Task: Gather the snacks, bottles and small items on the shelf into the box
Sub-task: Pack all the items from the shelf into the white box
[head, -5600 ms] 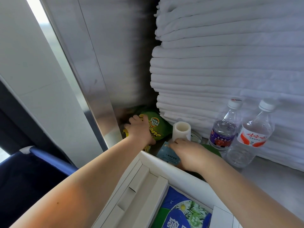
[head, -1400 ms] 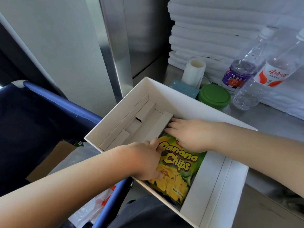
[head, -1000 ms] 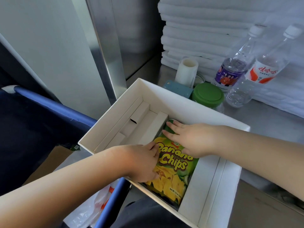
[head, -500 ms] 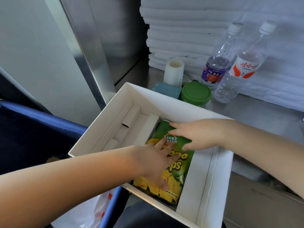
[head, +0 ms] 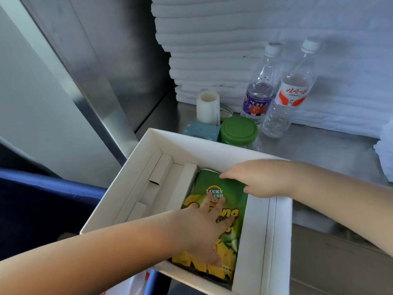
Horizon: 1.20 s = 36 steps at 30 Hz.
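head view: 5.6 s ago the banana chips bag (head: 239, 211) sat in the back corner of the shelf (head: 319, 145). now it lies face up in the white box (head: 119, 188). a second ago the left hand (head: 204, 228) curled at the bag's near edge. now it lies flat on the print, fingers spread wide and straight, pressing down and holding nothing. the bag has slid farther in, and its green top is close to the box's far wall. the right hand (head: 255, 177) was flat across the middle of the bag. now it rests on the top right corner, fingers straight and together, pointing left, with the thumb below, and it grips nothing.

at far left runs the blue-edged cart (head: 42, 182), which the box overhangs. the left part of the box holds only a folded cardboard insert (head: 161, 179). the middle compartment holds the bag, which fills it from end to end. a white panel covers the right part.

beyond the box's far wall, on the shelf, stand a white roll (head: 208, 107), a small blue packet (head: 201, 130) lying flat just in front of it, and a green-lidded jar (head: 238, 129) whose contents cannot be seen. then come a purple-labelled bottle (head: 258, 99) and a red-labelled bottle (head: 291, 96), side by side and upright. both are clear and capped. folded white towels (head: 212, 50) are stacked behind them.
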Motion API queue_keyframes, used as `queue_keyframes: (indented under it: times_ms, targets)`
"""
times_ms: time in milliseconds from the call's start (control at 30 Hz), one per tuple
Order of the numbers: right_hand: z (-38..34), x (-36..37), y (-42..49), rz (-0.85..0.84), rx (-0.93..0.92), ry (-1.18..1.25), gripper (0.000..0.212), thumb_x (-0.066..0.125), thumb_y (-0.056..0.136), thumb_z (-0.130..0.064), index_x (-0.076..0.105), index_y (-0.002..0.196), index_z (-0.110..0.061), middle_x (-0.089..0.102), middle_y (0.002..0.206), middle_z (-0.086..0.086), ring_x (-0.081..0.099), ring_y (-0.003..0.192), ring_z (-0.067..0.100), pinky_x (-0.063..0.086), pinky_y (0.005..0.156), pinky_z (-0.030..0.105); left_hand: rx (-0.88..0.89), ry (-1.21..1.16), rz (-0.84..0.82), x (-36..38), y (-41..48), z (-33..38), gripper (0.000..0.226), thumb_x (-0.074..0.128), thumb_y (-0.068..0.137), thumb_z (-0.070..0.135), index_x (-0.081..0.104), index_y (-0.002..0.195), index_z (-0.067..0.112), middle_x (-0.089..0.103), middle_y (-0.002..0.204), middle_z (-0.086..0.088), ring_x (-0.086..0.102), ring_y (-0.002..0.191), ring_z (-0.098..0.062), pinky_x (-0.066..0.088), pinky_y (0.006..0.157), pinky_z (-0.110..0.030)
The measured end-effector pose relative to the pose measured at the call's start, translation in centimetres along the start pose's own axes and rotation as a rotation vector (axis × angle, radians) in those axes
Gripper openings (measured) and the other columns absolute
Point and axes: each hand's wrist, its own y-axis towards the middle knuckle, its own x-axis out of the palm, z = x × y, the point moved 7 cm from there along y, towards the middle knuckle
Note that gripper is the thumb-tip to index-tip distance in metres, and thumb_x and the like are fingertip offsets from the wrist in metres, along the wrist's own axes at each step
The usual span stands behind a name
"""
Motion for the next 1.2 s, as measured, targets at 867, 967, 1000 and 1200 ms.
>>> queue_keyframes:
  times_ms: [867, 967, 1000, 1200]
  targets:
    - [5.4, 2.0, -6.0, 0.094, 0.055, 0.248, 0.049, 0.050, 0.092, -0.010, 0.046, 0.137, -0.027, 0.059, 0.121, -0.009, 0.054, 0.096, 0.000, 0.041, 0.083, 0.013, -0.054, -0.163, 1.050, -9.9, -6.0, -7.8, 0.043, 0.048, 0.093, 0.032, 0.045, 0.135, 0.027, 0.043, 0.134, 0.017, 0.030, 0.125, 0.004, 0.025, 0.107, -0.024]
    - [5.2, 1.7, -5.9, 0.082, 0.048, 0.241, 0.047, 0.053, 0.092, -0.015, 0.045, 0.137, -0.027, 0.060, 0.120, -0.008, 0.058, 0.098, 0.005, 0.044, 0.083, 0.017, -0.050, -0.239, 1.061, -9.8, -5.8, -8.1, 0.047, 0.054, 0.089, 0.025, 0.046, 0.135, 0.026, 0.041, 0.132, 0.020, 0.021, 0.121, 0.015, 0.022, 0.105, -0.018]
    - [5.1, 1.7, -5.9, 0.079, 0.050, 0.240, 0.046, 0.054, 0.092, -0.017, 0.045, 0.137, -0.027, 0.060, 0.120, -0.008, 0.058, 0.098, 0.006, 0.045, 0.084, 0.019, -0.058, -0.229, 1.055, -9.9, -5.7, -8.0, 0.047, 0.053, 0.089, 0.026, 0.045, 0.136, 0.026, 0.042, 0.132, 0.019, 0.020, 0.121, 0.014, 0.024, 0.105, -0.021]
    - [4.9, 2.1, -5.8, 0.069, 0.026, 0.210, 0.045, 0.054, 0.093, -0.026, 0.044, 0.137, -0.030, 0.059, 0.121, -0.010, 0.059, 0.098, 0.005, 0.048, 0.087, 0.023, -0.102, -0.244, 1.030, -9.6, -5.7, -8.2, 0.053, 0.044, 0.092, 0.037, 0.030, 0.143, 0.036, 0.028, 0.129, 0.029, 0.009, 0.119, 0.022, 0.015, 0.105, -0.015]
